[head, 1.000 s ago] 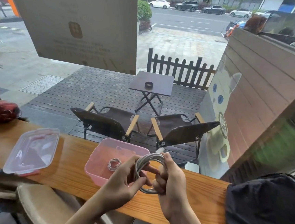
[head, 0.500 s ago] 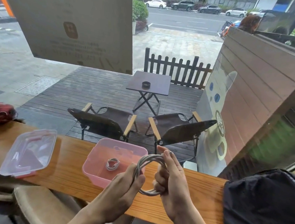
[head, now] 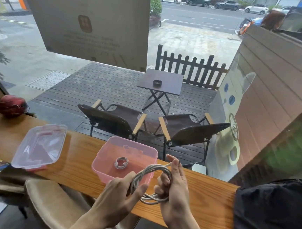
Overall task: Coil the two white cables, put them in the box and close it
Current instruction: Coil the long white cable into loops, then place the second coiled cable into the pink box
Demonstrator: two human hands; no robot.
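A coiled white cable [head: 153,170] hangs between both hands just above the wooden counter, in front of the pink box. My left hand [head: 121,194] grips the coil's left side. My right hand [head: 174,185] curls round its right side, with the cable's end sticking up past the fingers. The open pink box [head: 105,172] stands on the counter and holds a smaller coiled white cable [head: 121,162]. Its clear lid [head: 39,145] lies flat to the left of the box.
The wooden counter [head: 203,197] runs along a window. A dark bag [head: 273,212] sits at the right end, a red round object [head: 11,105] at the far left. A stool seat [head: 51,200] is below the counter's near edge.
My hands have kept hold of the coil and shifted it slightly. The left hand's grip has moved further round the loops.
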